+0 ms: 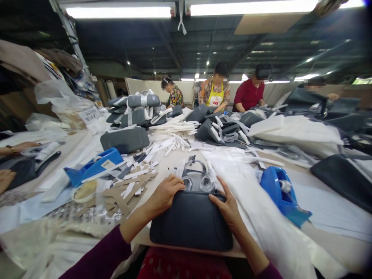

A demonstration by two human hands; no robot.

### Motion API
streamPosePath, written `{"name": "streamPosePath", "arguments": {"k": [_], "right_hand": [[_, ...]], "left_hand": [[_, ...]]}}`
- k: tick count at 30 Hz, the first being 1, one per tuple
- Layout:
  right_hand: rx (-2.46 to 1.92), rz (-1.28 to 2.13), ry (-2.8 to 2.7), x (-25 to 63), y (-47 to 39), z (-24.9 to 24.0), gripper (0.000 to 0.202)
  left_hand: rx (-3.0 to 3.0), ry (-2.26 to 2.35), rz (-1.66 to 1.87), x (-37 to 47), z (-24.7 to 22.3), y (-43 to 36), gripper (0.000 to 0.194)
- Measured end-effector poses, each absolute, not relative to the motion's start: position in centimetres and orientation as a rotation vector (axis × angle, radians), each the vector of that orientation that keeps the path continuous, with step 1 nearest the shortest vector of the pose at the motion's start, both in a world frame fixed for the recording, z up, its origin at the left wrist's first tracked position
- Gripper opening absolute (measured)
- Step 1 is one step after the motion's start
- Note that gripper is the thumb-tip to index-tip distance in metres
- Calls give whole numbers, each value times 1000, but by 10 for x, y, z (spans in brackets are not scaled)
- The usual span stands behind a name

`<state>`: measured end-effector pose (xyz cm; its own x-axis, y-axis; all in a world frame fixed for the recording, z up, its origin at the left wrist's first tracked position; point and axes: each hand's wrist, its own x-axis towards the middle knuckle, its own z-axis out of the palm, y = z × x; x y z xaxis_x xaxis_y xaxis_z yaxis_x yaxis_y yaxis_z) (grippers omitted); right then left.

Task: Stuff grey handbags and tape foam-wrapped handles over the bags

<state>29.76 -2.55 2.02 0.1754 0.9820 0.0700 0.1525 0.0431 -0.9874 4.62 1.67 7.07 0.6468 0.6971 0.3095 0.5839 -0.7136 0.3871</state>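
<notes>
A dark navy handbag point(192, 223) lies at the table's front edge, its wrapped handles point(199, 170) pointing away from me. My left hand point(168, 192) grips the bag's upper left corner, fingers bent over the top edge. At the upper right corner, my right hand point(228, 203) holds the top edge between the thumb on the front and the fingers behind. Clear plastic covers the rings point(207, 183) at the base of the handles.
Blue tape dispensers stand at left point(107, 162) and right point(279, 192). Cardboard strips point(130, 190) lie left, white foam sheeting point(247, 193) right. Wrapped bags point(124, 139) and white rolls are piled behind. Another person's hands are at far left; several people work across the table.
</notes>
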Motion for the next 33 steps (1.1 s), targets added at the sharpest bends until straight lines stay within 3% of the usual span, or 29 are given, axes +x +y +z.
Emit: {"name": "streamPosePath", "arguments": {"k": [5, 11, 21, 24, 26, 29, 33], "right_hand": [[-1318, 954, -1205, 299, -26, 21, 77], [-1331, 919, -1223, 302, -20, 8, 77], [-1364, 929, -1234, 301, -20, 12, 76], [-1414, 891, -1295, 300, -22, 11, 74], [-1547, 750, -1419, 300, -21, 15, 72], [-1732, 224, -1717, 298, -9, 36, 63], [-1490, -255, -2420, 284, 31, 71, 36]], "left_hand": [[2759, 1068, 297, 61, 75, 33, 43], [2590, 1352, 428, 68, 52, 36, 70], [2354, 1568, 687, 75, 28, 29, 45], [2377, 1605, 787, 75, 21, 25, 47], [2419, 1606, 821, 76, 16, 24, 51], [2467, 1582, 827, 76, 12, 23, 50], [2482, 1576, 845, 74, 11, 22, 51]]}}
